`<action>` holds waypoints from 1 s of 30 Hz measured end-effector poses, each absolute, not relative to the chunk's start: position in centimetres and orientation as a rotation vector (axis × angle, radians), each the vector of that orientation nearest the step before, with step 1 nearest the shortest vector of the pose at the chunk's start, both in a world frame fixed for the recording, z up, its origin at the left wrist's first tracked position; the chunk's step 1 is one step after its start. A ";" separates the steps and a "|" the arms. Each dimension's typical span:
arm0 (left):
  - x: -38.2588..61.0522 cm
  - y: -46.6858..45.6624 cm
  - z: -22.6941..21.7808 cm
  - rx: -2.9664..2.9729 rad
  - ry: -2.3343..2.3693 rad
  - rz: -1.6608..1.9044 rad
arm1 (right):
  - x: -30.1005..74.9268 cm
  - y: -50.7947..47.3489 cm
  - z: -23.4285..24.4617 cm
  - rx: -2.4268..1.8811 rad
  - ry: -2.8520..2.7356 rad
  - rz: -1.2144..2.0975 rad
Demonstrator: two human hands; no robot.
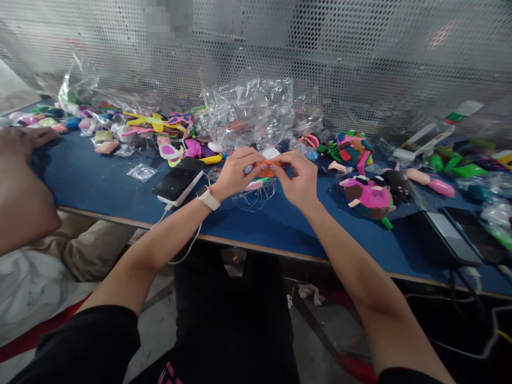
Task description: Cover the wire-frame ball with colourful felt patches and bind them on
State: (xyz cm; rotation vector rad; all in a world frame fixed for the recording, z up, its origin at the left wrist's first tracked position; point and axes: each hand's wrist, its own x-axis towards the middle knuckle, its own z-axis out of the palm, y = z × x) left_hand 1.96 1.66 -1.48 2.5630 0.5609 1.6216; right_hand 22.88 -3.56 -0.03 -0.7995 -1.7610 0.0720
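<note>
My left hand (236, 173) and my right hand (298, 178) meet above the blue table (100, 186), both pinched on a small orange clay piece (266, 168) held between their fingertips. A white watch (208, 197) sits on my left wrist. Just below the hands stands a thin wire frame (254, 196) with bits of pink and green clay in it. A black phone on a white power bank (178, 185) lies to the left of my left hand, with a white cable running off the table edge.
Crumpled clear plastic bags (248, 112) sit behind the hands. Coloured clay lumps and figures (366, 194) lie to the right and along the back left (156, 125). Dark phones (452, 234) rest at the right edge. Another person's arm (20, 176) leans at the left.
</note>
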 end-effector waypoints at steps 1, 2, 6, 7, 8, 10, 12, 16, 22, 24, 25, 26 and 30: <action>1.9 1.6 -1.4 2.558 0.553 1.617 | 22.9 -3.6 0.0 -0.793 -1.756 0.069; 1.9 1.6 -1.4 2.549 0.554 1.613 | 22.9 -3.6 -0.1 -0.789 -1.746 0.065; 1.7 1.9 -1.3 2.577 0.586 1.545 | 23.1 -3.4 -0.4 -0.756 -1.683 0.076; 1.7 2.1 -1.4 2.604 0.595 1.521 | 23.2 -3.3 -0.5 -0.742 -1.675 0.094; 1.7 2.2 -1.5 2.629 0.601 1.505 | 23.2 -3.3 -0.5 -0.728 -1.676 0.114; 1.8 2.5 -1.7 2.651 0.617 1.506 | 23.3 -3.2 -0.6 -0.715 -1.701 0.145; 1.8 2.5 -1.8 2.653 0.620 1.513 | 23.3 -3.1 -0.6 -0.741 -1.726 0.145; 2.0 2.2 -1.7 2.653 0.613 1.428 | 23.2 -3.1 -0.6 -0.849 -1.712 0.150; 2.0 2.5 -1.9 2.599 0.645 1.298 | 23.0 -2.9 -0.9 -0.870 -1.594 0.266; 2.0 2.7 -2.0 2.574 0.654 1.328 | 22.9 -2.8 -1.0 -0.819 -1.596 0.355; 2.0 2.8 -2.0 2.561 0.661 1.353 | 22.9 -2.7 -1.1 -0.803 -1.597 0.393; 1.9 2.9 -1.9 2.552 0.664 1.372 | 22.9 -2.7 -1.1 -0.798 -1.594 0.420; 1.6 2.7 -1.4 2.579 0.619 1.327 | 22.8 -2.7 -1.2 -0.852 -1.561 0.454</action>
